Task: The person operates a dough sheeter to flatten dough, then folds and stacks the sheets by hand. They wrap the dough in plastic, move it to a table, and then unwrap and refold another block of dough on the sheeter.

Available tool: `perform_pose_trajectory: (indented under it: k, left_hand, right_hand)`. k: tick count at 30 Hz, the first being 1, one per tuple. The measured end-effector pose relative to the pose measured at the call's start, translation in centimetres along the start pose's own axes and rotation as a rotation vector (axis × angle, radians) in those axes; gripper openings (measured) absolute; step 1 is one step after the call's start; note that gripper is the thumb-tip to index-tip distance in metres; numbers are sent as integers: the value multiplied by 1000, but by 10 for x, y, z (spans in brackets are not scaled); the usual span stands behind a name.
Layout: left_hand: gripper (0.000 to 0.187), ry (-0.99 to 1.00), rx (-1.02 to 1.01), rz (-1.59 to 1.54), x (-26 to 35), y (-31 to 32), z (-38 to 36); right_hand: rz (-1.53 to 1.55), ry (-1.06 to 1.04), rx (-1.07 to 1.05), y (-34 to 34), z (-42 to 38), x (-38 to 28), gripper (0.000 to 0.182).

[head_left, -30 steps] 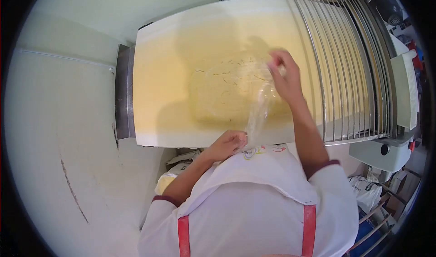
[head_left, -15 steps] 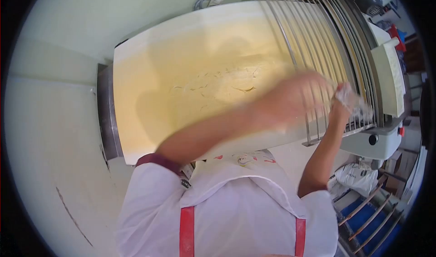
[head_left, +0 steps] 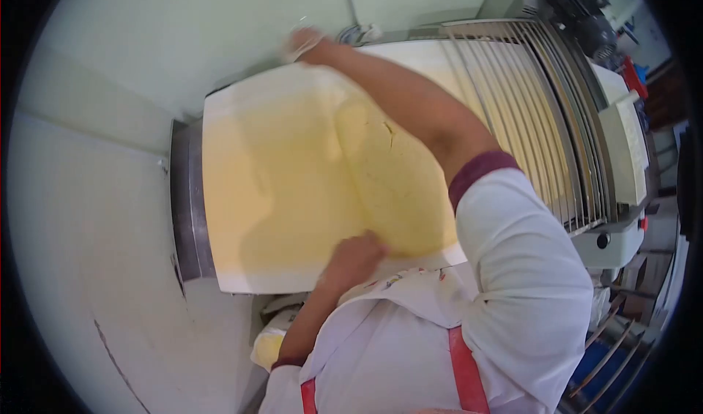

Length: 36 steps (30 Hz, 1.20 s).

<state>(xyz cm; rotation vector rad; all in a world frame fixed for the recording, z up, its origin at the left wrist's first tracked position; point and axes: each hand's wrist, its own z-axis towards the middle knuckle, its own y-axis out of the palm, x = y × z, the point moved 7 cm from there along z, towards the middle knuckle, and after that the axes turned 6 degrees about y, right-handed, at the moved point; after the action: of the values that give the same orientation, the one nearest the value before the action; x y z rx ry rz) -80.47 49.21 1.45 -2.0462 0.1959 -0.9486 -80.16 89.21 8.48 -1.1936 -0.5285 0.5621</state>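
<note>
A flat, oval slab of pale yellow dough (head_left: 399, 187) lies across the belt (head_left: 285, 194) of a dough sheeter, with a small crack near its far end. My left hand (head_left: 355, 260) is at the near edge of the belt, beside the dough's near left end. Its fingers look curled in, slightly blurred; I cannot see what is in them, or whether they touch the dough. My right hand (head_left: 311, 46) is stretched out over the far left edge of the belt, smeared by motion. Something whitish and see-through shows around it, too blurred to name.
A metal bar guard (head_left: 512, 114) covers the belt's right part, before the machine's rollers. A dark motor (head_left: 582, 15) stands at the far right. The wall (head_left: 190, 40) is close behind. A metal end plate (head_left: 192, 202) borders the belt's left side.
Both hands have moved left from the bar guard, the right one to the far edge, the left one to the near edge. The dough's outline and crack look different. My view has shifted.
</note>
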Motion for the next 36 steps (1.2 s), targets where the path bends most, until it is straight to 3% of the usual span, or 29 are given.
perform_pose_trajectory:
  k: [1, 2, 3, 5, 6, 7, 9, 11, 14, 15, 16, 17, 18, 19, 20, 21, 23, 24, 25, 27, 29, 30, 31, 33, 36]
  left_hand:
    - [29, 73, -22, -171, 9, 2, 2]
    - [26, 148, -43, -344, 14, -3, 10]
    - [24, 222, -70, -519, 16, -6, 13]
    - [23, -40, 549, -458, -35, -43, 13]
    - [25, 146, 809, -247, -39, -75, 6]
    - [32, 191, 797, -148, -41, -92, 14]
    - [36, 255, 734, -60, -34, -93, 42]
    - [41, 310, 622, -44, -28, -78, 67]
    - [37, 242, 646, 22, -18, -71, 69]
    - [32, 225, 662, 40, -17, -70, 70]
    - [28, 199, 681, 56, -16, -70, 69]
    - [25, 171, 700, 76, -16, -69, 68]
    - [21, 157, 706, 89, -19, -67, 71]
    - [17, 145, 719, 101, -22, -65, 75]
    - [13, 133, 738, 110, -23, -64, 79]
    - [12, 135, 757, 114, -23, -66, 81]
    - [10, 139, 790, 116, -25, -66, 80]
    - [12, 145, 797, 65, -28, -64, 77]
    - [14, 151, 805, 17, -31, -65, 73]
    - [17, 76, 919, -228, -22, -68, 53]
    - [18, 32, 1128, -104, -9, -68, 10]
    - [18, -80, 1129, -320, -36, -41, -7]
    - [19, -195, 1123, -539, -65, -12, -27]
    - [31, -590, 749, -1059, -92, 43, -61]
    - [40, -708, 550, -1685, -72, 88, -79]
  right_hand:
    - [205, -87, -109, 1, 12, -67, 28]
    - [767, -101, 96, -29, -23, -114, 57]
    - [830, -181, -418, -92, -62, -160, 77]
    - [888, -273, -301, -140, -115, -167, 66]
    - [936, -219, -177, -155, -138, -141, 60]
    - [969, -163, -52, -172, -163, -109, 55]
    - [868, 254, -3, -189, -223, -22, 45]
    - [640, 513, 171, -225, -305, 49, 38]
    - [434, 909, 280, -292, -453, 128, 37]
    - [49, 1061, 254, -322, -509, 160, 39]
    - [-59, 1229, 328, -348, -572, 184, 39]
    - [-95, 1226, 379, -380, -621, 209, 37]
    - [-334, 1219, 335, -406, -689, 240, 36]
    - [-655, 1155, 159, -432, -766, 277, 37]
    - [-633, 1360, 14, -439, -856, 323, 40]
    - [-570, 1341, -82, -436, -912, 355, 39]
    - [-389, 1229, -366, -399, -927, 355, 38]
    - [-324, 1116, -355, -380, -925, 351, 36]
    - [226, 1469, -191, -361, -917, 333, 32]
    - [556, 1596, -362, -326, -873, 297, 26]
    - [607, 1615, -310, -312, -845, 270, 23]
    - [621, 1628, -329, -308, -844, 267, 23]
    - [539, 1616, -278, -313, -845, 271, 23]
    - [377, 1572, -176, -328, -845, 272, 23]
    - [348, 1559, 453, -374, -913, 302, 25]
